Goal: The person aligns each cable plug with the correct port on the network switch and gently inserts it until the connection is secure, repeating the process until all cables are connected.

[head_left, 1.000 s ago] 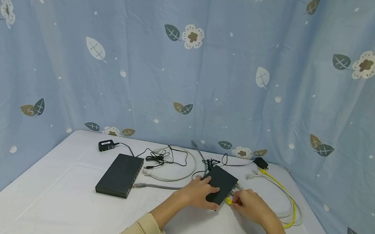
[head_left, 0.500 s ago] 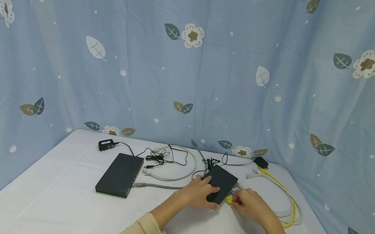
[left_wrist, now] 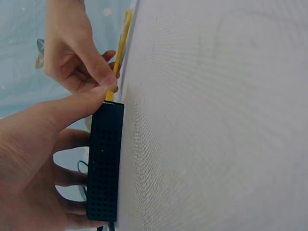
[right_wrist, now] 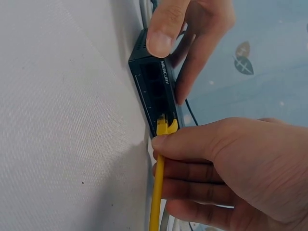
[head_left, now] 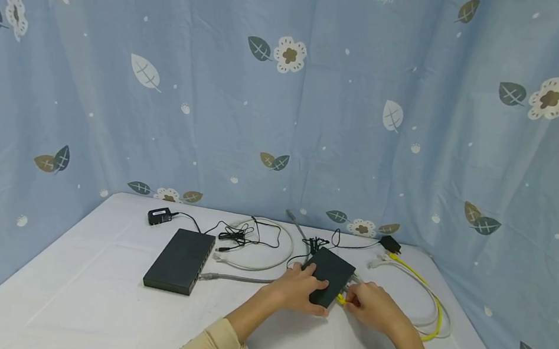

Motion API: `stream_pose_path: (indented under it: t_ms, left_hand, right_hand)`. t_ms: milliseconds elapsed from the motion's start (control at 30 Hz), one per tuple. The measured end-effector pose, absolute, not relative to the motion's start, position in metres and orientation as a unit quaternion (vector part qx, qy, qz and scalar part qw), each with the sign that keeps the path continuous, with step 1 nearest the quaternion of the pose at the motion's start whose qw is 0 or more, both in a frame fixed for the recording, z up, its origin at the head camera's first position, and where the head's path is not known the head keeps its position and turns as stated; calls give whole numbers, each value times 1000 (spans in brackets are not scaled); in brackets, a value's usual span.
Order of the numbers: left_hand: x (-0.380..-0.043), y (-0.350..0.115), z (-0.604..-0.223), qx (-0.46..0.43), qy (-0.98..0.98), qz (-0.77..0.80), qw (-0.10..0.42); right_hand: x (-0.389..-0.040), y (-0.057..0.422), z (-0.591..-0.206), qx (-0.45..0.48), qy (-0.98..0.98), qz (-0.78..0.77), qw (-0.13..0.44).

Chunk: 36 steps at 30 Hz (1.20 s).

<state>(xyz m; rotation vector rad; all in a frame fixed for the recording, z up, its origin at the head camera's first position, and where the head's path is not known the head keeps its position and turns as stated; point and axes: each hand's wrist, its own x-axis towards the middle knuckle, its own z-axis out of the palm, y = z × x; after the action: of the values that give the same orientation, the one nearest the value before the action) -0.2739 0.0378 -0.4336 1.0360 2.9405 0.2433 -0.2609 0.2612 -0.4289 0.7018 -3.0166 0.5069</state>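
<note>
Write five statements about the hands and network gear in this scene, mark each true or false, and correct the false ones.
1. The right hand pinches the yellow Ethernet cable near its plug. True.
2. The left hand holds nothing. False: it grips the Mercury network switch.
3. A black power adapter lies toward the far right of the table. True.
4. The larger black network switch stands on its edge. False: it lies flat.
5. The larger switch is to the right of the Mercury one in the head view. False: it is to the left.
</note>
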Motion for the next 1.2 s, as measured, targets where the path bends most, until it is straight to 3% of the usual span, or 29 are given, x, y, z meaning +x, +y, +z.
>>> stream_pose_path:
  t_ms: [1200]
  left_hand:
    - [-267,37,-428,329,939,98,31]
  right_hand:
    - [-261,273,-427,230,-957,177,-25]
